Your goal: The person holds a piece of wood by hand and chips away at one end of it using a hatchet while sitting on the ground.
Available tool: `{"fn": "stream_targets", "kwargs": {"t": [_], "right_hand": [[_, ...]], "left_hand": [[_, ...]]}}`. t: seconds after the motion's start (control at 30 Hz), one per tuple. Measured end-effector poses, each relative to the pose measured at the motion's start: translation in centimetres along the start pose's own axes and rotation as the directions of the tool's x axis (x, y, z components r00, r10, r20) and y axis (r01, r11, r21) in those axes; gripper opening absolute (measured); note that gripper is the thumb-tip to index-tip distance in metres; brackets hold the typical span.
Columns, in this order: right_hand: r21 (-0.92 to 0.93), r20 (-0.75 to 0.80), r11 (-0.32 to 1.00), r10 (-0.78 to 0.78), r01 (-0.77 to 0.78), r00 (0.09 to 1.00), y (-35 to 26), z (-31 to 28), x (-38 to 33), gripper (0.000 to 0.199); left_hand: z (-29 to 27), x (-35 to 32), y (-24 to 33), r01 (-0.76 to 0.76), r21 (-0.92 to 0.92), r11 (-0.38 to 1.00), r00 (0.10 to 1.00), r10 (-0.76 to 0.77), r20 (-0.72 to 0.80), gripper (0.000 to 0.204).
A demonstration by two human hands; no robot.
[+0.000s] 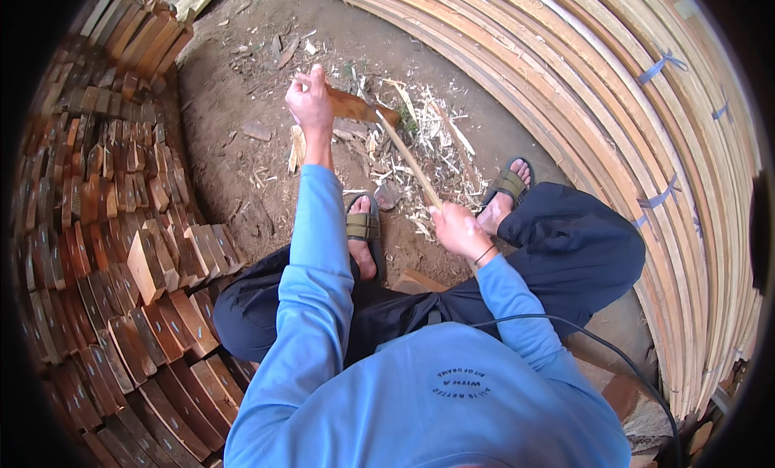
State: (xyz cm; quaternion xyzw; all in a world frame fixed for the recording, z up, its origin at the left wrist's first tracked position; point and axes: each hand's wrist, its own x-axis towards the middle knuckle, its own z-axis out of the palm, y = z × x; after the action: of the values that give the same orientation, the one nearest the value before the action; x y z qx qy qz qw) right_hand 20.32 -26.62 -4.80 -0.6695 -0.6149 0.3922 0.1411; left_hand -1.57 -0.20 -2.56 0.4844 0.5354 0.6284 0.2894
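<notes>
Right hand (460, 230) gripping slender wooden stick (412, 163), far tip beside brown blade-like piece (359, 107). Left hand (312, 104) closed around pale handle (301, 79).

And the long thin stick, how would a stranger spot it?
Find the long boards along the picture's right, then the pale shavings scattered left of them. There the right hand grips the stick: straight, slender and held, while the shavings lie loose.

Left hand (311, 107) forward (right hand (462, 232) curled)
</notes>
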Motion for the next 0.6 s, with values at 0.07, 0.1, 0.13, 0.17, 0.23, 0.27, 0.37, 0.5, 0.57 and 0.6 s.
{"fn": "stream_targets", "kwargs": {"t": [0.07, 0.1, 0.13, 0.17, 0.23, 0.27, 0.37, 0.5, 0.57, 0.6], "right_hand": [[0.589, 0.537, 0.613, 0.19, -0.527, 0.822, -0.5, -1.7, 0.1, 0.035], [0.69, 0.663, 0.312, 0.092, -0.653, 0.743, -0.3, -2.4, 0.1, 0.034], [0.715, 0.677, 0.23, 0.006, -0.66, 0.736, -0.1, -2.9, 0.3, 0.032], [0.73, 0.682, 0.147, -0.08, -0.668, 0.727, 0.2, -3.4, 0.5, 0.031], [0.767, 0.641, 0.076, -0.127, -0.637, 0.757, -0.5, -4.2, 0.5, 0.029], [0.803, 0.595, 0.094, -0.086, -0.588, 0.799, -1.0, -4.8, 0.2, 0.03], [0.795, 0.336, 0.499, 0.111, -0.345, 0.935, -2.5, -6.5, 0.2, 0.033], [0.25, -0.145, 0.967, -0.008, 0.045, 0.989, -4.8, -7.2, -0.1, 0.039], [0.134, -0.143, 0.991, 0.001, 0.019, 0.99, -3.0, -4.6, 0.0, 0.039], [0.095, 0.076, 0.986, 0.127, -0.134, 0.989, -1.7, -3.2, 0.3, 0.04]], "left_hand": [[-0.6, -0.3, -0.3, -0.002, -0.028, 1.0, 0.999, 0.003, 0.034, 0.039], [-0.3, -0.2, -0.3, 0.002, -0.048, 0.999, 1.0, 0.0, 0.03, 0.039], [-0.1, -0.2, -0.2, 0.006, -0.069, 0.998, 1.0, -0.004, 0.026, 0.039], [0.1, -0.2, -0.2, 0.011, -0.09, 0.996, 1.0, -0.009, 0.022, 0.039], [0.0, -0.5, 0.2, 0.017, -0.09, 0.996, 0.999, -0.014, 0.033, 0.039], [0.0, -0.6, 0.4, 0.021, -0.091, 0.996, 0.999, -0.017, 0.039, 0.039], [0.1, -0.6, 0.4, 0.009, -0.097, 0.995, 0.999, -0.005, 0.044, 0.039], [-0.4, -0.5, -0.1, -0.014, -0.073, 0.997, 0.999, 0.017, 0.034, 0.038], [-0.2, -0.4, -0.2, -0.006, -0.068, 0.998, 0.999, 0.009, 0.034, 0.038], [-0.3, -0.5, -0.4, 0.007, -0.085, 0.996, 1.0, -0.005, 0.022, 0.038]]}}
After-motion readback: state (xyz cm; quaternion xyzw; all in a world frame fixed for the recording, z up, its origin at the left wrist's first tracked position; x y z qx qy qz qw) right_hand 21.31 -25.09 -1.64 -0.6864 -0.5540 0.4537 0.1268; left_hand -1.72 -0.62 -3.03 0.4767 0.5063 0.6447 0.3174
